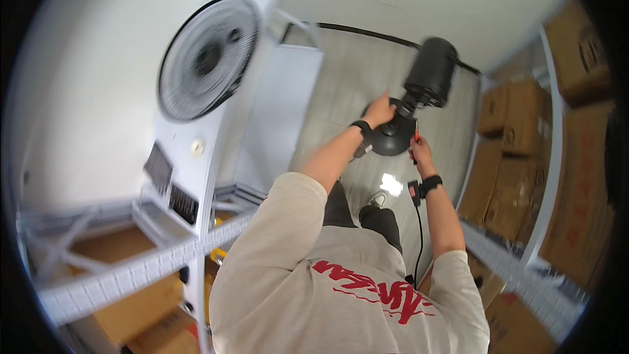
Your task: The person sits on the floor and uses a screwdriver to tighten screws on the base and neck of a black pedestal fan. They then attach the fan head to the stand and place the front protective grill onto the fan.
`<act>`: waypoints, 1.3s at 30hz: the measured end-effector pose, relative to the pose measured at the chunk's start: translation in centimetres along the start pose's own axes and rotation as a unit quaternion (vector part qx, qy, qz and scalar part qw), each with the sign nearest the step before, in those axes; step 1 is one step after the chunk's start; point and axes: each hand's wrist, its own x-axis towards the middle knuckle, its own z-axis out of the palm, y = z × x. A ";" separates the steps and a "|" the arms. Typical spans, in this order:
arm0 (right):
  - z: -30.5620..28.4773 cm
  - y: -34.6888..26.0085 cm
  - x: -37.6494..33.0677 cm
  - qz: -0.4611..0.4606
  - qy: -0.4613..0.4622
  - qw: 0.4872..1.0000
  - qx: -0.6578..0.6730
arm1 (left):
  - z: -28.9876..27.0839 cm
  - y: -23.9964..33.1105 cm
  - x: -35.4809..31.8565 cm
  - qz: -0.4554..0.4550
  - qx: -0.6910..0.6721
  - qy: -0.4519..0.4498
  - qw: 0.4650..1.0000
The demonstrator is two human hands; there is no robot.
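A black appliance stands before me, with a thick cylindrical head point(432, 69) on a short neck and a round base point(393, 137). It resembles a small table fan, but the front of its head is turned from view. My left hand point(379, 111) grips it beside the neck, just above the base, with the fingertips partly hidden. To the right of the base, my right hand point(421, 151) is closed around a slim red-and-black tool point(417, 134). The tool points up toward the neck, and its tip is too small to make out. Both wrists wear black bands.
At left, a tall white cabinet point(226, 118) carries a large round fan point(209, 59). Metal shelving on the right holds several cardboard boxes point(517, 118). Another shelf rail point(131, 275) crosses the lower left. A black cable point(420, 236) hangs by my right forearm. Pale flooring point(341, 78) lies below.
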 end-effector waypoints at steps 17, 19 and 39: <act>33.7 -24.7 -18.0 -0.411 -0.303 0.860 -0.010 | -38.9 2.6 -23.6 -0.045 -0.311 0.311 0.897; 36.8 -25.9 -20.1 -0.473 -0.302 0.827 -0.037 | -43.4 0.9 -27.2 -0.054 -0.306 0.372 0.875; 50.6 -31.9 -12.0 -0.521 -0.233 0.802 -0.175 | -52.1 -23.3 -38.5 -0.432 0.062 0.399 0.806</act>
